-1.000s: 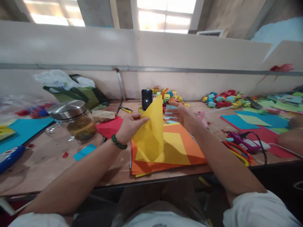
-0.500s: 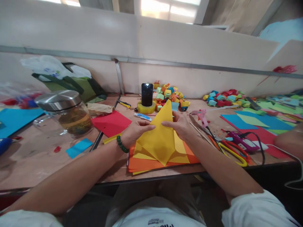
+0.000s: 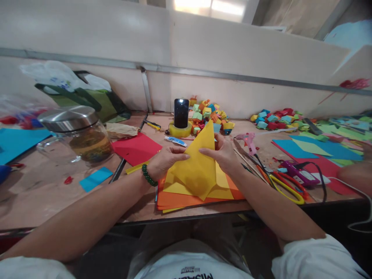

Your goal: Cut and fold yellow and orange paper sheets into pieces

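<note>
A yellow paper sheet (image 3: 197,166), folded into a pointed shape, is lifted above a stack of orange and yellow paper sheets (image 3: 188,199) near the table's front edge. My left hand (image 3: 167,161), with a green bead bracelet at the wrist, pinches the sheet's left side. My right hand (image 3: 222,153) pinches its right side. Both hands are closed on the paper, and its tip points away from me.
A glass jar with a metal lid (image 3: 77,135) stands at left, a red sheet (image 3: 136,147) beside it. A phone (image 3: 181,112) leans on a tape roll. Piles of small folded paper cubes (image 3: 207,114) lie behind. A pink glue gun (image 3: 247,140), scissors (image 3: 286,186) and another person's arm (image 3: 353,174) are at right.
My right hand came back from the far side and took hold of the yellow sheet. The sheet, first held up by my left hand alone, is now lower and gripped by both hands.
</note>
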